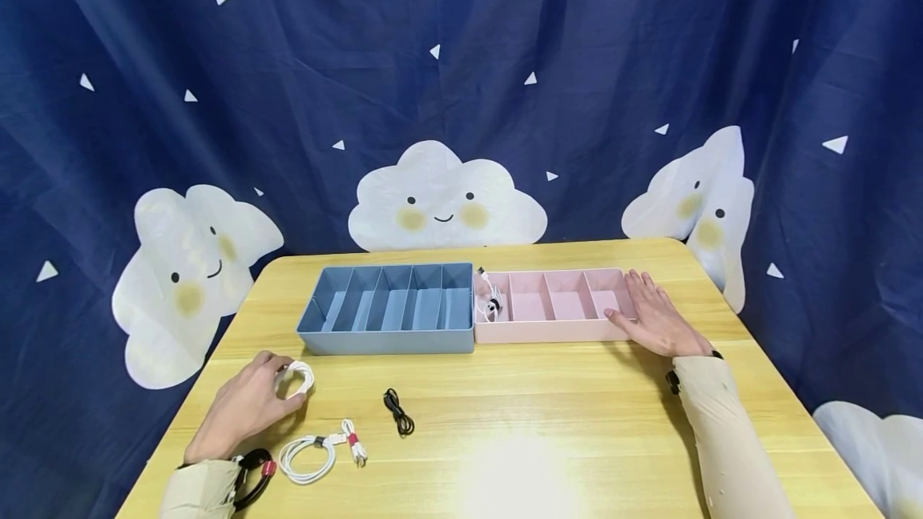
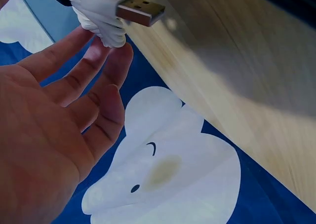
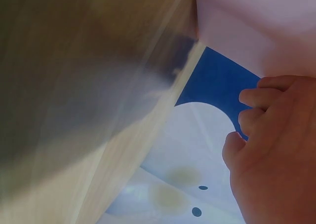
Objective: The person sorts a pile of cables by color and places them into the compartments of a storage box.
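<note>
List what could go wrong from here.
1. The coiled white USB cable sits at the fingertips of the left grip with its metal plug sticking out, so it might slip or snag.
2. The left sleeve is right by the black cable with a red tie and could drag it.
3. In the pink divided organizer, the leftmost compartment's white cable reaches up to the rear rim and may spill out.

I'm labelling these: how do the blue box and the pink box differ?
The blue box shows no cable inside; the pink box holds a white cable. The right hand is at the pink box's right end; no hand touches the blue box. The blue box looks bigger than the pink box. Both are divided into compartments.
</note>
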Available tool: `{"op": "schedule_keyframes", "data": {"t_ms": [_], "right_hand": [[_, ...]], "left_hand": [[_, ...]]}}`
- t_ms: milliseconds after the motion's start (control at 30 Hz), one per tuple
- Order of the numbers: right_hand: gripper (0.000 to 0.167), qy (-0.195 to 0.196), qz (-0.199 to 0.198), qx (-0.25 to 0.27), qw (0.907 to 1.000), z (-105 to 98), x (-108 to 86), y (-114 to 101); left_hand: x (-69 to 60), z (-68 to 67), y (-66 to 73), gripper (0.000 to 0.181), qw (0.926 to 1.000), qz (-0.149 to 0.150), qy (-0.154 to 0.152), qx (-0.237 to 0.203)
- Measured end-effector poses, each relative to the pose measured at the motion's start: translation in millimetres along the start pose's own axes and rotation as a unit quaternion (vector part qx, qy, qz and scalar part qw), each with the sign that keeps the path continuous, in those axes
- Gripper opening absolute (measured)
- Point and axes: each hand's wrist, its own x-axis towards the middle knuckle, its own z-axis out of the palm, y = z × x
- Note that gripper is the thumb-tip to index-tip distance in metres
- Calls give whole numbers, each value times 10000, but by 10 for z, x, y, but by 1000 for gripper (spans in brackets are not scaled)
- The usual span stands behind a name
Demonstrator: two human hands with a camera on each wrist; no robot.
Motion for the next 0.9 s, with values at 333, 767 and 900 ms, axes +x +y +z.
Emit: {"op": "schedule_keyframes", "data": {"t_ms": [333, 767, 900], "right_hand": [[93, 19, -4, -6, 10000, 3, -8, 6], [95, -23, 16, 16, 10000, 4, -2, 12], [95, -38, 14, 17, 10000, 4, -1, 10]], "left_hand": [[36, -37, 141, 65, 9998, 103, 89, -125], [111, -104, 273, 60, 9992, 300, 216, -138], [131, -123, 310, 58, 9986, 403, 317, -104]]}}
